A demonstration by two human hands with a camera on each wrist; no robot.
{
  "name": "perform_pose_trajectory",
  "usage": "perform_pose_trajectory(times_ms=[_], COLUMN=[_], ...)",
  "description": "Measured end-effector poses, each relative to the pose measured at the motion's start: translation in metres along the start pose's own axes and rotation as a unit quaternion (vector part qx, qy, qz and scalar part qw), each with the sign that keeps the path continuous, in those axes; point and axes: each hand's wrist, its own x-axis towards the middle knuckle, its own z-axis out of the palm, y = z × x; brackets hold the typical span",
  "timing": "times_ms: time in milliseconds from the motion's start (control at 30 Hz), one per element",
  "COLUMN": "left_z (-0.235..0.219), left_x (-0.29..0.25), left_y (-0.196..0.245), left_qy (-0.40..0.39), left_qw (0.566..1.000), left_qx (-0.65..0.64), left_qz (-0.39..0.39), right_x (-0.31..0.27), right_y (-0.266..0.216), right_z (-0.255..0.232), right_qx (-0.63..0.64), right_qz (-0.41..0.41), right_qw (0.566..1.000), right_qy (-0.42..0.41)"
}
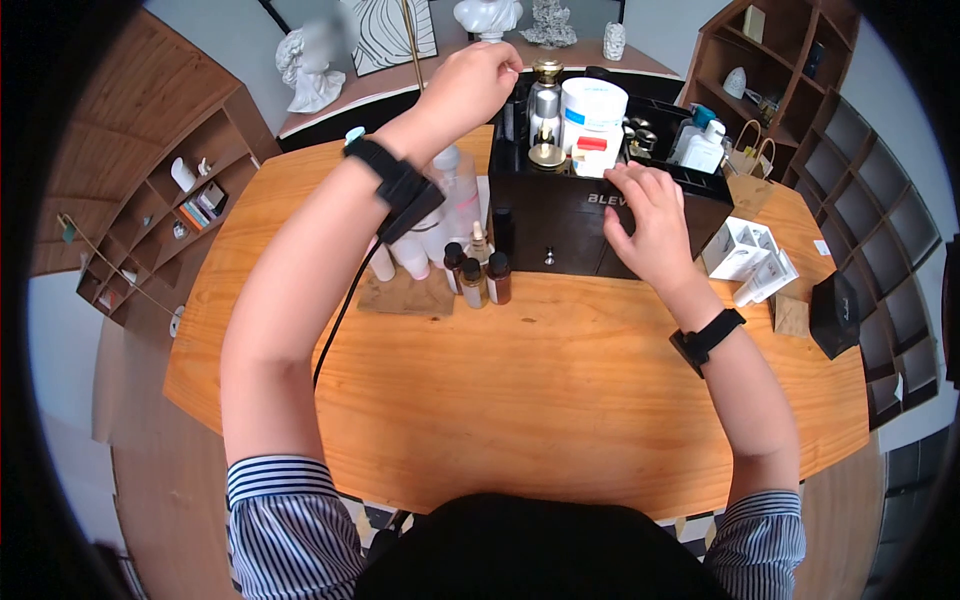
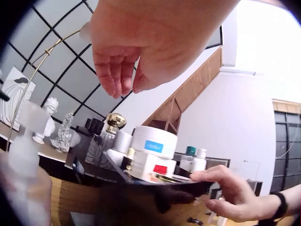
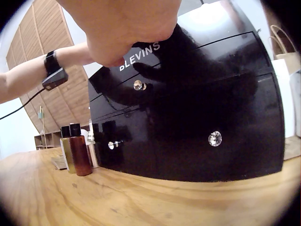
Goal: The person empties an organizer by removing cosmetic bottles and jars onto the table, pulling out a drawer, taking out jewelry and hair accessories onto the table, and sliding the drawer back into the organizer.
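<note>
A glossy black drawer box (image 1: 570,230) with crystal knobs (image 3: 215,139) carries bottles and jars in its open top. White jars (image 1: 594,103) and a gold-capped bottle (image 1: 546,100) stand inside it. The left hand (image 1: 470,88) is raised over the box's back left corner, fingers bent downward; in the left wrist view nothing shows between the fingers and thumb of that hand (image 2: 117,70), above the jars. The right hand (image 1: 648,220) rests its fingers on the box's front top edge, near the lettering, thumb against the front face.
Left of the box are translucent pump bottles (image 1: 458,190) and small brown bottles (image 1: 499,278) by a brown mat (image 1: 405,295). To its right are white cartons (image 1: 738,248), a paper bag (image 1: 750,180) and a black box (image 1: 834,314). A cable hangs from the left wrist.
</note>
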Motion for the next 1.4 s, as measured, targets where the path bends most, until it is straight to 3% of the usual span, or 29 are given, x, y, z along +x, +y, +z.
perform_pose_trajectory(times_ms=[67,133,200,333,400,433,533,600,667,800,933,1000,1200,1400], left_z=[0.027,0.034,0.044,0.049,0.043,0.038,0.007,-0.048,-0.077,-0.118,-0.104,-0.084,-0.037,-0.030], left_x=[0.022,0.035,0.033,0.027,0.024,0.022,0.022,0.009,-0.010,-0.067,-0.135,-0.160,-0.191,-0.191], left_y=[-0.020,-0.018,-0.015,-0.024,-0.027,-0.032,-0.038,-0.003,-0.008,0.000,0.012,0.018,0.005,0.008], left_qy=[-0.050,-0.201,-0.201,-0.170,-0.162,-0.109,0.008,-0.024,0.016,-0.076,-0.186,-0.202,-0.209,-0.229], left_qw=[0.994,0.970,0.964,0.972,0.975,0.984,0.996,0.995,0.997,0.995,0.980,0.973,0.968,0.956], left_qx=[0.093,0.126,0.161,0.162,0.153,0.139,0.094,-0.029,-0.025,0.031,0.023,0.018,0.013,0.013], left_qz=[-0.009,-0.057,-0.067,0.008,-0.011,0.012,0.004,-0.095,-0.066,-0.048,-0.067,-0.111,-0.136,-0.181], right_x=[0.000,0.000,-0.001,-0.002,-0.002,-0.001,-0.001,-0.001,-0.001,-0.001,-0.001,0.000,0.001,0.002], right_y=[0.000,0.001,0.001,0.002,0.002,0.002,0.001,0.000,0.000,0.001,0.002,0.001,-0.002,-0.003], right_z=[0.000,0.000,0.001,0.003,0.003,0.003,0.003,0.003,0.003,0.002,0.002,0.001,-0.001,-0.001], right_qx=[0.005,0.010,0.013,0.009,0.011,0.009,0.009,0.009,-0.005,-0.006,-0.014,-0.014,-0.015,-0.016], right_qz=[0.005,0.006,0.011,0.007,0.003,0.002,0.003,0.004,-0.001,-0.001,-0.006,-0.005,0.004,0.004], right_qw=[1.000,1.000,1.000,1.000,1.000,1.000,1.000,1.000,1.000,1.000,1.000,1.000,1.000,1.000], right_qy=[-0.006,-0.004,-0.008,0.000,0.006,0.005,0.007,0.009,0.007,0.000,-0.003,-0.007,-0.015,-0.014])
